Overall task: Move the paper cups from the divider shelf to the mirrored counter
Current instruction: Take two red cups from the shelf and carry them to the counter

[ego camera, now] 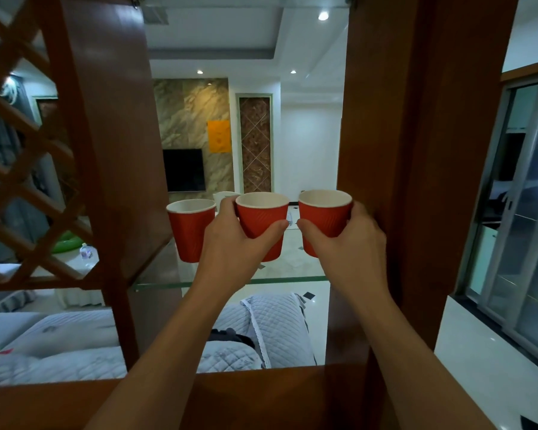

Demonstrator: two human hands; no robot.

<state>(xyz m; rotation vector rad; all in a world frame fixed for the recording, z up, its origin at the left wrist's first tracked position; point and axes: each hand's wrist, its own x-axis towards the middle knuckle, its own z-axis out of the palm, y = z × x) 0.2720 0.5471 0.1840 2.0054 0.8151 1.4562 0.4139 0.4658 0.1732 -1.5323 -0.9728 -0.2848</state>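
A home living room is shown, seen through a wooden room divider (112, 144). Beyond the left hand (230, 240), a wall-mounted television (184, 170) is set on a marble-patterned wall panel (193, 113), and below both hands a sofa with quilted grey covers (277, 324) is seen on a glossy tiled floor (295, 252).

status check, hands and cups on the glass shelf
Left hand grip shut on middle red ribbed paper cup. Right hand shut on right red cup. Third red cup untouched, left. Nothing blocking.
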